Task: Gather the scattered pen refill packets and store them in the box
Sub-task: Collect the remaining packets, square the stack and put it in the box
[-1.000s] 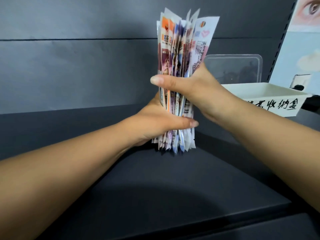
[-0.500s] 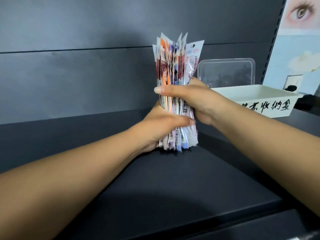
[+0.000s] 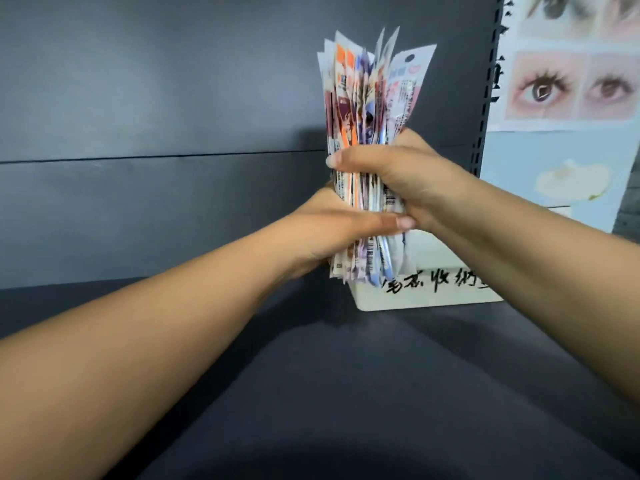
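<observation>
A thick upright bundle of colourful pen refill packets (image 3: 367, 95) is squeezed between both hands. My left hand (image 3: 332, 230) wraps the lower half from the left, thumb across the front. My right hand (image 3: 401, 174) clamps the middle from the right, thumb across the front above the left one. The bundle's lower ends hang just in front of the left end of the white box (image 3: 426, 289), which has black handwritten characters on its front wall. Most of the box's opening is hidden behind my hands and right forearm.
The box stands on a dark shelf surface (image 3: 311, 393) with a dark back panel (image 3: 156, 133) behind. A perforated shelf upright (image 3: 486, 109) and a poster with eye pictures (image 3: 568, 81) are at the right.
Both hands have carried the bundle to the right and lifted it off the shelf surface; it now hangs in front of the box's left end. The clear lid behind the box is no longer visible.
</observation>
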The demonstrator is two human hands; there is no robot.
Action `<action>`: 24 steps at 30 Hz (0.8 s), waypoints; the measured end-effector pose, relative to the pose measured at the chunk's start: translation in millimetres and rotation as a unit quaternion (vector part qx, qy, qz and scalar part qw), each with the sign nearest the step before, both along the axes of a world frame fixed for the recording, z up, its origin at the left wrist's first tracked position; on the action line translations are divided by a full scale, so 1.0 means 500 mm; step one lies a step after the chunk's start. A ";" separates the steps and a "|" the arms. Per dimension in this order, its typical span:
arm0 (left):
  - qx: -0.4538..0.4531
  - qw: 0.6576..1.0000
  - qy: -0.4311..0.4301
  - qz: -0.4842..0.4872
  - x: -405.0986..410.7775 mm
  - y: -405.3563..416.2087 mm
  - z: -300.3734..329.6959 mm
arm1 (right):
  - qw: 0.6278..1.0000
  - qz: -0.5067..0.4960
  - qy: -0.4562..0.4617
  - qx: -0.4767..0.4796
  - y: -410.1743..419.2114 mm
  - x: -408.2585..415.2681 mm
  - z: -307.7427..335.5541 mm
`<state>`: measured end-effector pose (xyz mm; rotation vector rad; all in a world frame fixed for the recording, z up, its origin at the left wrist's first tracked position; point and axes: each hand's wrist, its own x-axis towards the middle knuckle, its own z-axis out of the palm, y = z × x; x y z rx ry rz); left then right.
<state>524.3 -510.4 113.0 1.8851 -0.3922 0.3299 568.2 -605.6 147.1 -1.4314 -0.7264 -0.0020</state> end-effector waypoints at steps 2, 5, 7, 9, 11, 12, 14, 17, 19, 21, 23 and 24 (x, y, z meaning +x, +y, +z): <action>0.059 0.998 0.004 0.012 0.039 -0.051 0.017 | 0.999 0.007 -0.031 -0.013 -0.058 0.038 0.016; 0.144 0.989 0.005 0.016 0.079 -0.106 0.032 | 0.994 0.019 -0.083 -0.070 -0.124 0.078 0.036; 0.178 0.984 0.009 0.028 0.095 -0.131 0.029 | 0.990 0.049 -0.081 -0.101 -0.148 0.102 0.038; 0.181 0.983 0.017 0.042 0.107 -0.141 0.017 | 0.985 0.064 -0.084 -0.138 -0.154 0.120 0.031; 0.188 0.980 0.039 0.054 0.117 -0.143 0.006 | 0.981 0.076 -0.086 -0.159 -0.157 0.135 0.027; 0.202 0.976 0.051 0.060 0.117 -0.140 0.002 | 0.979 0.080 -0.087 -0.167 -0.158 0.144 0.027; 0.234 0.967 0.054 0.088 0.118 -0.122 -0.004 | 0.976 0.079 -0.092 -0.183 -0.159 0.161 0.031; 0.259 0.955 0.028 0.139 0.120 -0.090 -0.017 | 0.961 0.058 -0.135 -0.235 -0.162 0.193 0.043; 0.266 0.950 0.026 0.161 0.114 -0.060 -0.032 | 0.939 0.065 -0.157 -0.300 -0.162 0.213 0.042; 0.279 0.945 0.036 0.165 0.098 -0.020 -0.051 | 0.913 0.089 -0.160 -0.365 -0.161 0.234 0.034; 0.311 0.942 -0.009 0.122 0.084 0.017 -0.074 | 0.881 0.106 -0.166 -0.430 -0.159 0.253 0.026; 0.320 0.942 -0.034 0.093 0.077 0.026 -0.083 | 0.865 0.117 -0.167 -0.459 -0.157 0.262 0.024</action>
